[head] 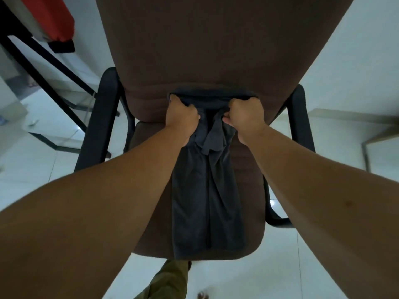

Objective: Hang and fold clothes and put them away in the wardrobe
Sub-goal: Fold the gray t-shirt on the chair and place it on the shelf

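Two bare hands grip the far end of a dark grey garment (207,190) that lies lengthwise along the seat of a brown upholstered armchair (216,50). The left hand (182,114) is clenched on the garment's left corner, fingers curled under the cloth, and the right hand (246,113) is clenched on the right corner in the same way. Between the fists the cloth bunches into folds, and its top edge presses against the base of the chair's backrest. From there the garment runs down the middle of the seat in a long narrow strip, a crease down its centre, with its near end at the front edge of the seat. Black armrests (103,117) stand on both sides of the seat. Red fabric (58,20) hangs at the upper left above a black metal frame (43,80). Below the seat, an olive trouser leg (168,281) and toes (203,295) show on the pale tiled floor (291,266).
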